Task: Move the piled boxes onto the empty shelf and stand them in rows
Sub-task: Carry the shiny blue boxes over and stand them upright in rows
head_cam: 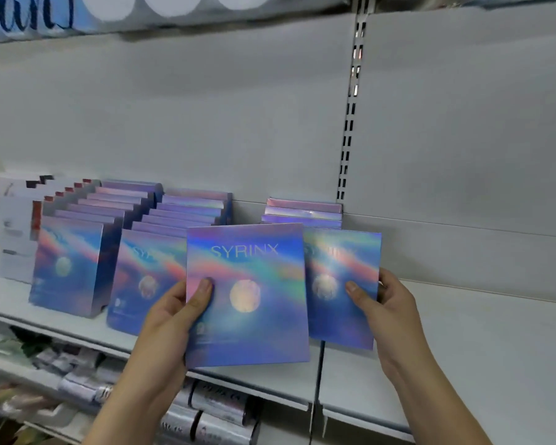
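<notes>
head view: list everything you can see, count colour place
front box: 1, holographic blue-pink, marked SYRINX, held before the shelf's front edge
side box: 1, same print, at the front of the short row
full rows: 2, same print, standing on the shelf's left part
short row: 3 boxes seen, same print, behind the side box
white boxes: several, white with red tabs, far left
shelf: 1, pale grey, under the boxes
slotted upright: 1, white, back wall
silver packs: several, lower shelf
banner: 1, pale blue, dark script, top left
left hand: grip on the front box's left edge
right hand: grip on the side box's right edge
</notes>
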Tool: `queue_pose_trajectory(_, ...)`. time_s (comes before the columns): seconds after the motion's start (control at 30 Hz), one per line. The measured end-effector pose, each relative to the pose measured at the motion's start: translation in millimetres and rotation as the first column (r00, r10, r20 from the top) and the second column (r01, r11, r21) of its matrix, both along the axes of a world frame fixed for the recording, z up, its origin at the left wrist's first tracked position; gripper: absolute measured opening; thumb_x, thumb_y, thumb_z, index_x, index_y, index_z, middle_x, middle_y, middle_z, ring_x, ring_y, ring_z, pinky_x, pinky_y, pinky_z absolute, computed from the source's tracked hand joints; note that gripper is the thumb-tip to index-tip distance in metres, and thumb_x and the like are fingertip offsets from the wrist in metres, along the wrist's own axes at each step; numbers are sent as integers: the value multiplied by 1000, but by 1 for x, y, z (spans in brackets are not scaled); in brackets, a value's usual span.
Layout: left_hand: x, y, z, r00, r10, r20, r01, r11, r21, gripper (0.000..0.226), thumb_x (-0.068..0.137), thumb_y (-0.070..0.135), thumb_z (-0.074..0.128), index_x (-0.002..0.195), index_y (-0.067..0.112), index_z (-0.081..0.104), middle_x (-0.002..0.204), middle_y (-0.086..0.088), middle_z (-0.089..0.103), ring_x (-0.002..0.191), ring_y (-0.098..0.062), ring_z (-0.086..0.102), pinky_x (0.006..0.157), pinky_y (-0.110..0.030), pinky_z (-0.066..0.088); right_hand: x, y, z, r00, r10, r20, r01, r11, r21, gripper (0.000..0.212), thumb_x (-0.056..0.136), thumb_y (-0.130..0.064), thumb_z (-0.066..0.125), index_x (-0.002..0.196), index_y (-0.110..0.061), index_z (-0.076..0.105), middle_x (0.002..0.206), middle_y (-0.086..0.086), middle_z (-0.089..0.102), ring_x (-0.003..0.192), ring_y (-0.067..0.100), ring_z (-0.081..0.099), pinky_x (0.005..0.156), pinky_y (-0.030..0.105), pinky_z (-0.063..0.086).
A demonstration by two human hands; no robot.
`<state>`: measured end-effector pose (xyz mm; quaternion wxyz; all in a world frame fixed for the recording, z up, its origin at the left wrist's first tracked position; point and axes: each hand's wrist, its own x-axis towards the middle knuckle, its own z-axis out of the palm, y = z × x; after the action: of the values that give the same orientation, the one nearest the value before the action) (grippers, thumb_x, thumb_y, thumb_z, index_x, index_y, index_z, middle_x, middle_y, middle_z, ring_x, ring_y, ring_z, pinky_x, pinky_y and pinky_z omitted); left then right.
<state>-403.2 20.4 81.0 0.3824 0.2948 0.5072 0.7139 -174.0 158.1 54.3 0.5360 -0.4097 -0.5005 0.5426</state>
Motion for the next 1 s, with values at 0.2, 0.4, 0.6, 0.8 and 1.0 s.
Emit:
queue_pose_trajectory(0.2, -32, 1, -8, 978, -209, -1, 209, 978, -11, 41, 84, 36, 75, 119, 14, 73, 121, -8, 75, 118, -28, 68, 111, -49, 44, -33, -26, -3, 963, -270, 7, 270, 962, 25, 43, 88, -8, 76, 124, -21, 57, 107, -5, 72, 97, 22, 72, 83, 41, 58)
queue_pose_trajectory(0.4, -55, -16, -22, 937, -348, 41, 350, 936, -36, 31, 89, 24, 61, 116, 15, 74, 117, -6, 77, 114, -24, 71, 107, -48, 47, -74, -42, -3, 915, -354, 195, 326, 931, 162, 34, 91, -23, 74, 123, -33, 64, 115, -13, 73, 106, 12, 70, 87, 45, 61)
queue_pose_trajectory(0.6, -68, -25, -25, 926, -376, 35, 377, 925, -37, 36, 86, 23, 61, 120, 14, 71, 118, -5, 77, 114, -23, 71, 107, -47, 48, -83, -38, -10, 778, -512, 364, 436, 857, 274, 46, 84, -39, 79, 126, -34, 63, 122, -6, 57, 103, 7, 63, 89, 42, 58)
queue_pose_trajectory(0.8, -56, -30, -29, 937, -346, 42, 347, 938, -12, 31, 88, 21, 62, 116, 10, 71, 112, -10, 78, 107, -28, 73, 90, -36, 60, -66, -64, -10, 845, -487, 222, 459, 872, 170, 35, 95, -38, 66, 127, -27, 62, 128, -6, 62, 109, 8, 60, 78, 22, 50)
queue_pose_trajectory(1.0, -21, -18, -23, 944, -328, 20, 328, 945, -11, 25, 92, 20, 62, 114, 13, 71, 109, -6, 79, 97, -18, 76, 76, -26, 62, -46, -106, 14, 976, -175, 127, 157, 978, 138, 15, 95, -23, 62, 106, -17, 69, 91, -14, 76, 84, 6, 72, 63, 20, 57)
